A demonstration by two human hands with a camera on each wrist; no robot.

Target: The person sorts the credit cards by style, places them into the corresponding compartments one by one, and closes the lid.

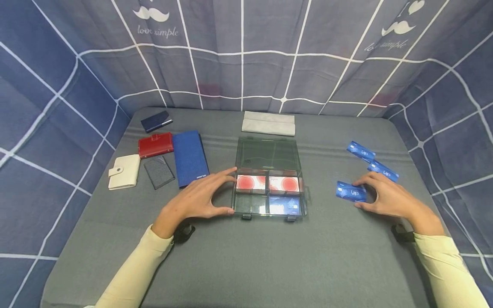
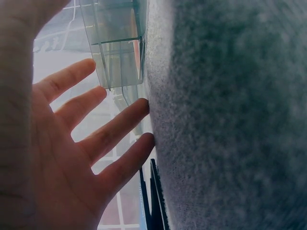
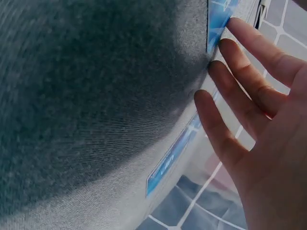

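Three blue cards lie at three o'clock; my right hand [image 1: 389,197], fingers loosely spread, touches the nearest card [image 1: 350,191], holding nothing. My open left hand [image 1: 200,199] steadies the clear box [image 1: 268,176]; next I judge I must pinch that card.

Nearest blue card [image 1: 350,191] partly under right-hand fingers [image 1: 367,179]; print illegible

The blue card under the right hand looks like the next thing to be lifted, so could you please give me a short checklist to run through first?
1. Right hand on the nearest blue card: ok, fingertips touch it.
2. Grip closed on that card: not ok, fingers straight, card flat on the table.
3. Clear box lid open: ok.
4. Box steadied: ok, left hand spans its left edge.
5. Free compartment: ok, front-left one looks empty.
6. Other two blue cards clear of the hand: ok.
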